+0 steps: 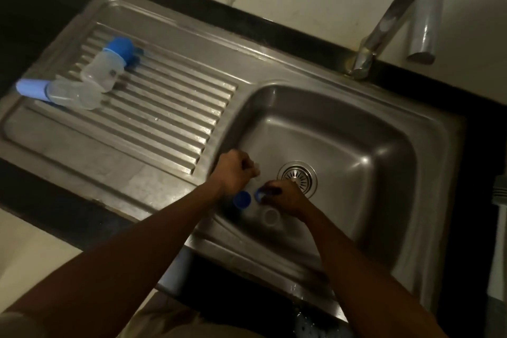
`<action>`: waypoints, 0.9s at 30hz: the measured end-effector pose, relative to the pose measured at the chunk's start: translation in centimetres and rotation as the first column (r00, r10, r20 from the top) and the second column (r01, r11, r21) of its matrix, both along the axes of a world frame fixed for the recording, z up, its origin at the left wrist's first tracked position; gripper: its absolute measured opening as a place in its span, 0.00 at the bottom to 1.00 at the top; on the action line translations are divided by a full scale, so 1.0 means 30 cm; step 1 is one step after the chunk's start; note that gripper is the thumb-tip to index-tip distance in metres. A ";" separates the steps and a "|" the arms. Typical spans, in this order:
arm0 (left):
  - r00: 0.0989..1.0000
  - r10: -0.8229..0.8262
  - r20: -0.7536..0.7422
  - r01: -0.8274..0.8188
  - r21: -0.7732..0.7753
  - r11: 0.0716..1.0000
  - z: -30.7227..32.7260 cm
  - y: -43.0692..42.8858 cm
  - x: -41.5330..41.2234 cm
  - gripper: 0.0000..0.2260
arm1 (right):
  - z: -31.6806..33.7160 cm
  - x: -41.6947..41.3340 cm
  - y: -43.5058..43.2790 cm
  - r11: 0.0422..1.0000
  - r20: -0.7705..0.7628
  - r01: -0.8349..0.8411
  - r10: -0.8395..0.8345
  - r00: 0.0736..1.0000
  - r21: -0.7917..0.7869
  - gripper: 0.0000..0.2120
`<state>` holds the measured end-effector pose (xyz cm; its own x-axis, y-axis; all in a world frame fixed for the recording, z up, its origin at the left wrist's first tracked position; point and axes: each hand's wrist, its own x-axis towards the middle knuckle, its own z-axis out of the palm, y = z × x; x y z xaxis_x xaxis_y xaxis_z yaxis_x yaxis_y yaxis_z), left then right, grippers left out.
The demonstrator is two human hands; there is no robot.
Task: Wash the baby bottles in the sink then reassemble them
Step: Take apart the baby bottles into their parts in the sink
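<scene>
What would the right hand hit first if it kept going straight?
The right hand, gripping a blue ring, points up-left; it would probably first meet the left hand, which pinches a pale piece, though depth is unclear.

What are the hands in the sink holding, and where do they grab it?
The right hand grips a blue ring by its rim. The left hand pinches a small pale thing, too blurred to name.

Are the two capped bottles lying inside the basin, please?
No, the far bottle and near bottle lie on the drainboard beside the basin.
</scene>
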<state>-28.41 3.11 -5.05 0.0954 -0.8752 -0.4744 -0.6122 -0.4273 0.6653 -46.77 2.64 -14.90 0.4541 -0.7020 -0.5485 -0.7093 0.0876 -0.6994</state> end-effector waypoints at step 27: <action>0.900 -0.288 0.328 0.253 0.146 0.957 -0.040 0.001 -0.015 0.17 | -0.004 0.004 -0.005 0.988 -0.098 0.153 -0.150 0.984 0.016 0.14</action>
